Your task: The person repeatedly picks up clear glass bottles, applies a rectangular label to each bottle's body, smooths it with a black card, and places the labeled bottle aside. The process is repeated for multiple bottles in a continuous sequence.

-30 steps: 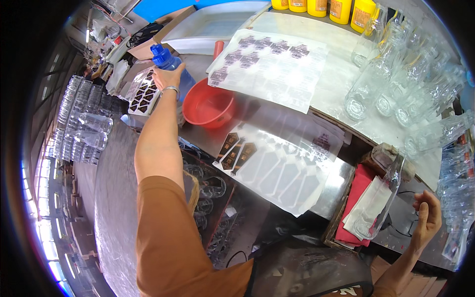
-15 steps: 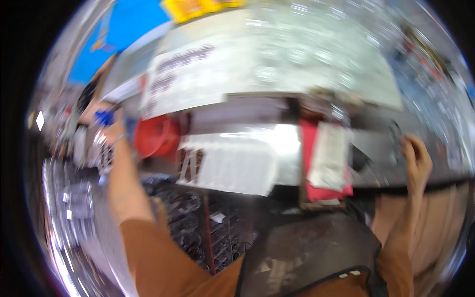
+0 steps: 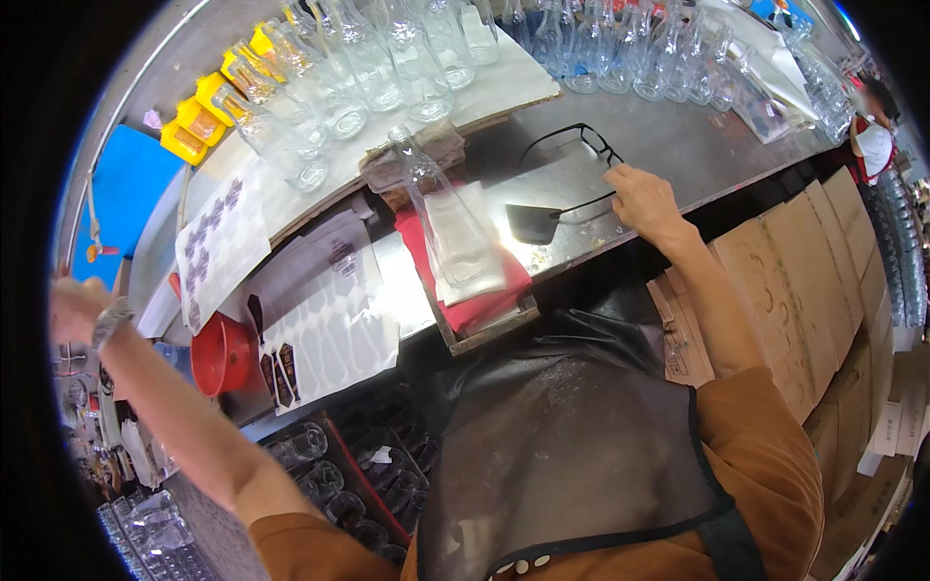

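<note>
My right hand (image 3: 647,203) is over the metal tabletop on the right, its fingers curled around one side of a pair of black-framed eyeglasses (image 3: 593,141). A dark flat piece (image 3: 531,224) lies beside the glasses' lower temple. My left hand (image 3: 79,308), with a watch on the wrist, reaches out to the far left rim; its fingers are blurred and partly cut off. Between my hands, a clear glass bottle (image 3: 446,218) lies tilted on a white cloth (image 3: 489,281) over a red cloth (image 3: 504,305), its neck against a stone-like block (image 3: 436,147).
Clear bottles (image 3: 412,58) stand in rows at the back, near yellow containers (image 3: 199,121). A red bucket (image 3: 219,356), a sheet of dark decals (image 3: 221,232) and a mostly peeled sheet (image 3: 339,320) sit at left. Crates of bottles (image 3: 334,474) are below; cardboard boxes (image 3: 790,281) stand right.
The view has swung right and steadied. My left arm extends farther out to the left, and the blue item seen by that hand no longer shows. My right hand remains by the eyeglasses.
</note>
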{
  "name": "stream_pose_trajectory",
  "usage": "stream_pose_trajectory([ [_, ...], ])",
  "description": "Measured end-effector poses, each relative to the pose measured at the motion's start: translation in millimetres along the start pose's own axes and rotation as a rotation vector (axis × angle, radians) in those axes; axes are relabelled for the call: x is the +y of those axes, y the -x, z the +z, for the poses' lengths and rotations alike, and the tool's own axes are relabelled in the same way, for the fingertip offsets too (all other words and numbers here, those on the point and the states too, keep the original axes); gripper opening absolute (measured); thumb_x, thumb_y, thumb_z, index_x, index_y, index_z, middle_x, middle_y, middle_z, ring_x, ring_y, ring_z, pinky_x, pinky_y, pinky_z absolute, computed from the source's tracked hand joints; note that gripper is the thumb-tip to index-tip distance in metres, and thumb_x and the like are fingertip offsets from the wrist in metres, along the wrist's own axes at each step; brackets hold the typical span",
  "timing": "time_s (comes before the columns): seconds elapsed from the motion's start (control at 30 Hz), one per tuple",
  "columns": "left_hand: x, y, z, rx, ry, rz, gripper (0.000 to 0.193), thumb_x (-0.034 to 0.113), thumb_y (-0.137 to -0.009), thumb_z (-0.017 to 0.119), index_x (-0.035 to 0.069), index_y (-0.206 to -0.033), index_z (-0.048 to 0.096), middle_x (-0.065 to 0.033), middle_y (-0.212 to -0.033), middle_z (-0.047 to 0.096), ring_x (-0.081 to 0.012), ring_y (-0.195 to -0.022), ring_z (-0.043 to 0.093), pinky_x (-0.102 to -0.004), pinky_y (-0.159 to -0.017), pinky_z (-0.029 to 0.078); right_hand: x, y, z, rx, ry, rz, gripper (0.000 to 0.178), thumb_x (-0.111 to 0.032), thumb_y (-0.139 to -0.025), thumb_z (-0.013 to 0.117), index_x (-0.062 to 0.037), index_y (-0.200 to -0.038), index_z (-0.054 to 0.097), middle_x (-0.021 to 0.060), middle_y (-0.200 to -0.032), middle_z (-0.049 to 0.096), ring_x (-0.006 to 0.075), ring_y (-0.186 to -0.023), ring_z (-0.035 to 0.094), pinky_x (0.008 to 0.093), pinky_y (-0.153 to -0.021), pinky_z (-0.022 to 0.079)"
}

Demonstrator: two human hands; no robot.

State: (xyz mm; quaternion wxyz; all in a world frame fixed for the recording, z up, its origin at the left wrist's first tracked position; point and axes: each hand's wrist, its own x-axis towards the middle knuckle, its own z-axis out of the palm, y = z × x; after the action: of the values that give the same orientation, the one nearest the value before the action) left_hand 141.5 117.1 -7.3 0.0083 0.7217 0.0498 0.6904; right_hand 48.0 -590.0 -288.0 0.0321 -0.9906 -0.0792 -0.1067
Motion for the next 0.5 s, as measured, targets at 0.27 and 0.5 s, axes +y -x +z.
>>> stream_pose_trajectory([
  [0.27,290.9,156.8,-120.6,-0.723,1.259,-0.774,0.041,0.014,-0.098,0.067,-0.002,-0.135,0.059,-0.0018,-0.093,0.065,-0.0063,-0.078,0.059,-0.0219,-0.067,0.050,-13.4,17.4,-52.3,0.357,-0.403,0.046,0.015,-0.008,-0.089,0.065,-0.0038,-0.101,0.072,0.0148,-0.092,0.069,0.0327,-0.082,0.067,0.0383,-0.075,0.054],
  [0.5,324.1,188.7,-177.3,-1.083,1.248,-0.629,0.072,0.010,-0.078,0.086,0.000,-0.142,0.054,0.0063,-0.075,0.047,-0.0014,-0.065,0.042,-0.0180,-0.057,0.036,-91.2,68.0,-181.1,0.294,-0.963,0.001,0.017,0.006,-0.087,0.067,0.0063,-0.104,0.070,0.0082,-0.085,0.070,0.0135,-0.076,0.066,0.0236,-0.070,0.050],
])
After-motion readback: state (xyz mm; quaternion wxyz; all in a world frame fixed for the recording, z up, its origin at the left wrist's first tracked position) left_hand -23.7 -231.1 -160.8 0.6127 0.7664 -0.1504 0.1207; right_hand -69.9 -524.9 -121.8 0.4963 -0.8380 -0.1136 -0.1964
